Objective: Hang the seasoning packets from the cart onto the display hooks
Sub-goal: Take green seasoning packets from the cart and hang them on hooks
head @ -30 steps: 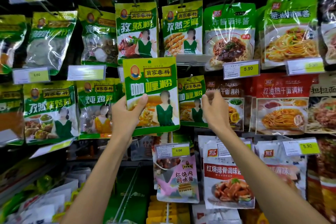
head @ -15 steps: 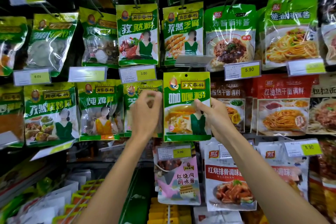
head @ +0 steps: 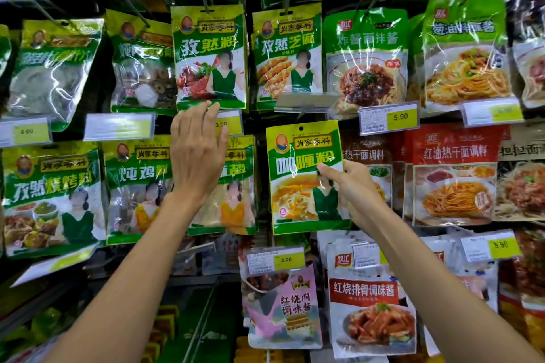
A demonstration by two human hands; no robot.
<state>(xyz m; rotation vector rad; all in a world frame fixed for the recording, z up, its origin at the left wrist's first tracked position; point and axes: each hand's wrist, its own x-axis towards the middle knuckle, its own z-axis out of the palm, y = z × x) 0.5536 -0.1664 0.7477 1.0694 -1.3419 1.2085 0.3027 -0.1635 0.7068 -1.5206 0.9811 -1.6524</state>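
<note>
A yellow-green seasoning packet is held upright by the right hand, which pinches its right edge with the thumb on the front and the fingers behind. Just left of the packet, the left hand is up flat with straight fingers, holding nothing, and partly covers a 3.00 price tag.

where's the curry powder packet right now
Head view, just right of centre: the curry powder packet is pinched at its right edge by the right hand, directly below the cumin sesame packet and above a 3.00 price tag.
</note>
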